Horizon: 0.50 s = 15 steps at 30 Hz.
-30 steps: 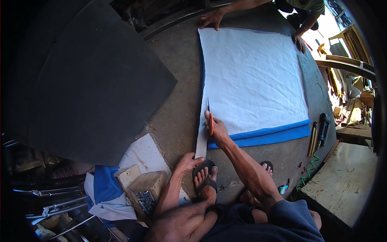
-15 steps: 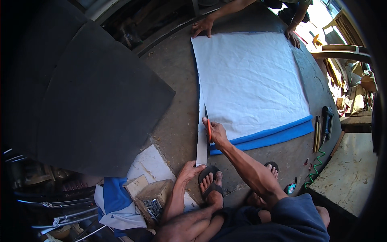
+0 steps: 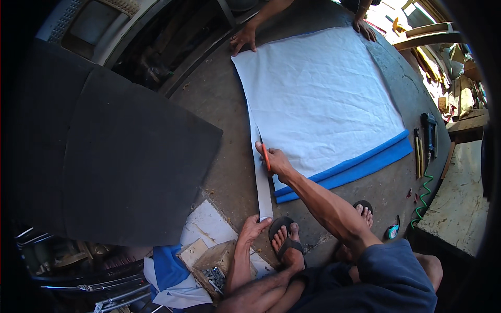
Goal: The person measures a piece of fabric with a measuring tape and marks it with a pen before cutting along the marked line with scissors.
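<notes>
A large sheet of fabric (image 3: 323, 94) lies on the floor with its white side up and a blue folded edge (image 3: 347, 169) along its near side. My right hand (image 3: 278, 163) is closed round orange-handled scissors (image 3: 266, 158), whose dark blades sit in the cut near the sheet's left edge. A narrow white strip (image 3: 264, 197) runs down from the cut. My left hand (image 3: 252, 229) pinches the strip's near end, beside my sandalled foot. At the far left corner another person's hand (image 3: 243, 40) presses on the fabric, and that person's other hand (image 3: 365, 30) rests at the far right corner.
A big dark board (image 3: 141, 151) fills the left. Beside my left forearm is a wooden box (image 3: 213, 274) of metal parts, with blue and white scraps (image 3: 172, 268) next to it. To the right lie a tape measure (image 3: 392, 229), a green coiled hose (image 3: 420, 201) and a dark tool (image 3: 429, 130).
The scissors have advanced a little further up along the fabric's left edge, and the free strip is longer. The whole view has shifted slightly. Both hands keep their holds.
</notes>
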Each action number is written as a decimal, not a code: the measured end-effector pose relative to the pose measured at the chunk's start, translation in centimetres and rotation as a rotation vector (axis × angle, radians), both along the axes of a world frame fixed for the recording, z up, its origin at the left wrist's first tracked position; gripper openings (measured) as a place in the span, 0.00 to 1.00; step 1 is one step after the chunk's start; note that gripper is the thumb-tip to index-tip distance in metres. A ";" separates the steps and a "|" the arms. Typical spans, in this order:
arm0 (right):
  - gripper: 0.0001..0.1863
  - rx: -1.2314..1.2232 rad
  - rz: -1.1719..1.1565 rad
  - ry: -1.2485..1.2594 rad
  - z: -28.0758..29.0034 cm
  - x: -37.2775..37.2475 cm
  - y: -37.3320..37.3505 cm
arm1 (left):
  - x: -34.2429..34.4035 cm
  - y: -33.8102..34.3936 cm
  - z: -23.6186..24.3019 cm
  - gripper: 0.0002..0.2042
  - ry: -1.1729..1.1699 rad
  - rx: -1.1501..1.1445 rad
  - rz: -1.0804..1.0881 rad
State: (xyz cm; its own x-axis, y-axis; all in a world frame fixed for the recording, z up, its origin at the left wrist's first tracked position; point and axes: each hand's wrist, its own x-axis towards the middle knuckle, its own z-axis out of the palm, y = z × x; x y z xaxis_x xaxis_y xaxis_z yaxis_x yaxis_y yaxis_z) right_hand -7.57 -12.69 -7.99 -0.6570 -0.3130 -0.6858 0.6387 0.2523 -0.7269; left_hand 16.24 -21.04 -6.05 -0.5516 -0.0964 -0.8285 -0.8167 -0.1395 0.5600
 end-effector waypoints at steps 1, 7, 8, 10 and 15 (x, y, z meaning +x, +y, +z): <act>0.38 -0.020 0.000 -0.030 0.2 -0.3 -0.1 | -0.2 0.1 0.2 0.16 0.008 -0.004 0.007; 0.38 0.050 0.054 0.038 0.4 -0.7 0.0 | 0.1 0.3 0.3 0.16 0.011 -0.004 0.017; 0.38 0.066 0.068 0.039 0.5 -1.2 -0.2 | 0.3 0.1 0.2 0.16 0.006 -0.010 0.000; 0.39 0.038 0.042 -0.009 0.7 -1.8 -0.2 | -0.1 0.0 0.3 0.16 0.003 -0.006 -0.013; 0.38 -0.011 0.050 -0.013 1.1 -1.5 0.0 | 0.0 -0.2 0.4 0.17 -0.046 -0.083 -0.055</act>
